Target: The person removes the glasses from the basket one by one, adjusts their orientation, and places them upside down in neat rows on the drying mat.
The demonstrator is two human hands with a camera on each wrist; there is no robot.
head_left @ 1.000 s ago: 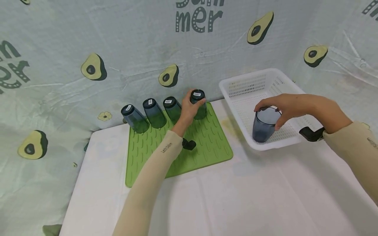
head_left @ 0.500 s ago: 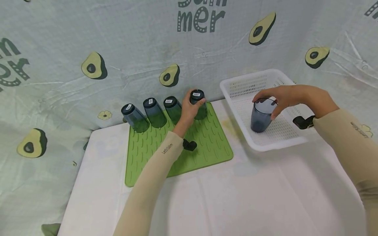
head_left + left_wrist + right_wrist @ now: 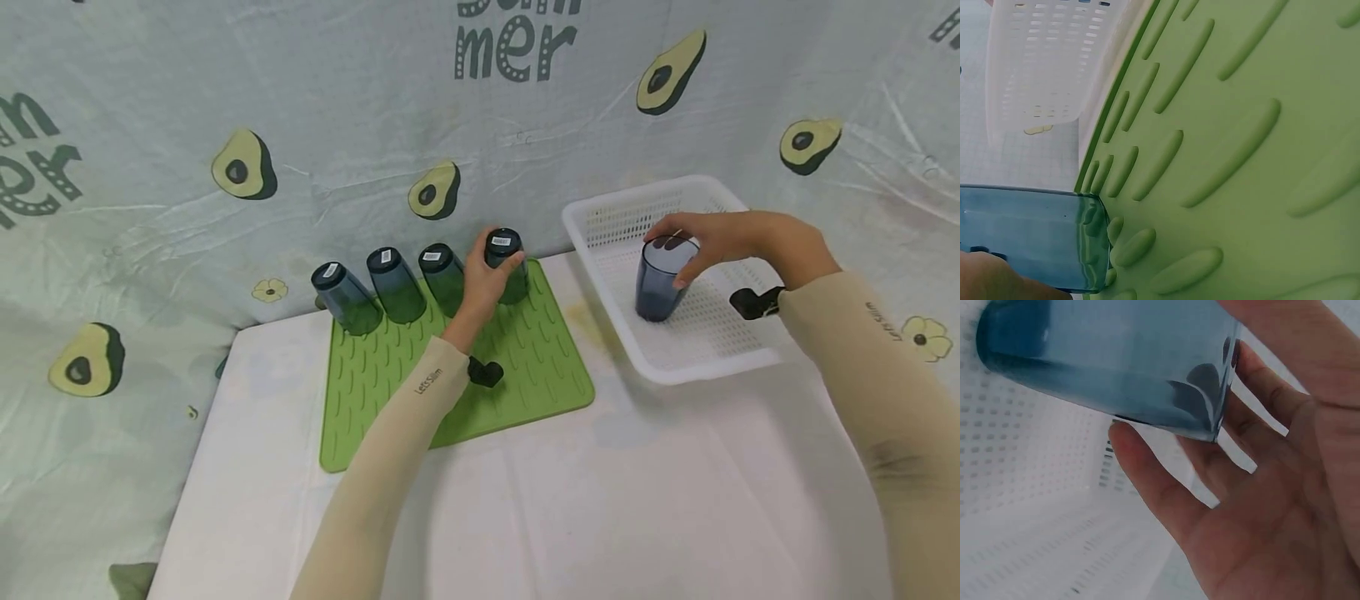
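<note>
My left hand (image 3: 482,282) grips an upside-down blue-grey drinking glass (image 3: 514,287) at the back right of the green ribbed mat (image 3: 517,367). In the left wrist view that glass (image 3: 1029,228) has its rim against the mat. Three similar glasses, such as the leftmost glass (image 3: 347,300), stand upside down in a row to its left, labels on their bases. My right hand (image 3: 723,242) holds another glass (image 3: 657,287) by its rim, mouth up, within the white basket (image 3: 712,367). Whether its base touches the basket floor, I cannot tell. Fingers (image 3: 1154,475) curve around its rim in the right wrist view.
A white cloth covers the table (image 3: 600,500). The basket stands right of the mat with a narrow strip of table between them. A curtain (image 3: 337,100) printed with avocados hangs close behind the glasses and basket.
My right hand has moved the glass toward the back of the basket and slightly left. My left hand has stayed on its glass. The view has shifted slightly.
</note>
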